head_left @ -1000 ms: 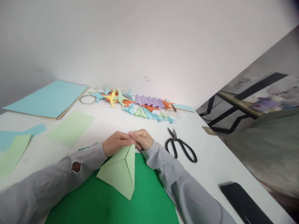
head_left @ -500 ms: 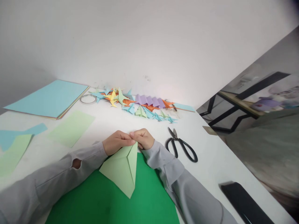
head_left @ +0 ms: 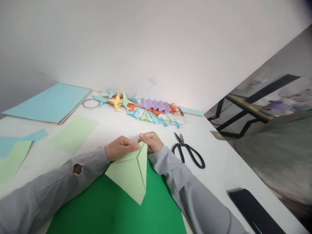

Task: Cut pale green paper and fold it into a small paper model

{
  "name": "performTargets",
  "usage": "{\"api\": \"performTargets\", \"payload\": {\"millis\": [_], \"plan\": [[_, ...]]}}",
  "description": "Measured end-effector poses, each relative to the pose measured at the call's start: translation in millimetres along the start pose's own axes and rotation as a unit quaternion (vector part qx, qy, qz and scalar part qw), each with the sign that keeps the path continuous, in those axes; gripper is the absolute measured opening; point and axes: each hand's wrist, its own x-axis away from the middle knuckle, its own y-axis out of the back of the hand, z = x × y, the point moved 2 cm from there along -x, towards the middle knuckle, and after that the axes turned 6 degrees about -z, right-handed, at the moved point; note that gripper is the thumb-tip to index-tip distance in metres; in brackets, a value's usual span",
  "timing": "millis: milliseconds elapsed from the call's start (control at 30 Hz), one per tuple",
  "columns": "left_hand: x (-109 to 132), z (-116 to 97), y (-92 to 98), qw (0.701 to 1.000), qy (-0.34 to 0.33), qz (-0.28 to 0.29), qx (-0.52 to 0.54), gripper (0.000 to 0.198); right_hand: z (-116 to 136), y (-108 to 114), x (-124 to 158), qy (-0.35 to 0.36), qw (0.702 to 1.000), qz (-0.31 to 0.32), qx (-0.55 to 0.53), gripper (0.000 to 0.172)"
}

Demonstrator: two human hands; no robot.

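Observation:
A folded sheet of light green paper [head_left: 128,174] is held up between my hands above a green mat [head_left: 117,211]. Its creased panels spread toward me and narrow to a point at the far end. My left hand [head_left: 121,148] grips the upper left edge, thumb on top. At the narrow tip, my right hand [head_left: 151,142] pinches the paper between thumb and fingers. The fingers beneath the paper are partly hidden. Black-handled scissors [head_left: 188,150] lie just right of my right hand, blades pointing away.
Coloured folded paper pieces [head_left: 122,102] line the wall, beside a purple pleated strip [head_left: 154,105]. A stack of coloured paper [head_left: 51,102] lies back left, near a metal ring [head_left: 91,103]. Green paper [head_left: 74,134] lies left; a black phone-like object [head_left: 255,211] sits right, near the table edge.
The folded paper has shifted slightly right. My hands have come a little apart: the right is at the tip, the left slightly back along the edge.

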Motion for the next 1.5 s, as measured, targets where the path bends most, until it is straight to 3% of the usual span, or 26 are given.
{"api": "performTargets", "payload": {"millis": [467, 633, 867, 1267, 1500], "plan": [[3, 3, 2.2, 0.995, 0.056, 0.061, 0.050, 0.043, 1, 3, 0, -0.014, 0.997, 0.023, -0.072, 0.060], [1, 4, 1.9, 0.998, 0.034, 0.032, 0.036, 0.044, 1, 2, 1, -0.030, 0.998, 0.014, -0.060, 0.058], [0, 0, 1.8, 0.997, -0.024, 0.055, -0.041, 0.045, 4, 7, -1, -0.064, 0.995, -0.005, -0.079, 0.050], [1, 1, 3.3, 0.995, -0.029, 0.052, -0.075, 0.047, -1, 12, -5, -0.072, 0.993, -0.005, -0.096, 0.052], [-1, 2, 3.4, 0.994, -0.067, 0.053, -0.067, 0.044, -3, 22, -9, -0.094, 0.986, -0.055, -0.126, 0.036]]}}
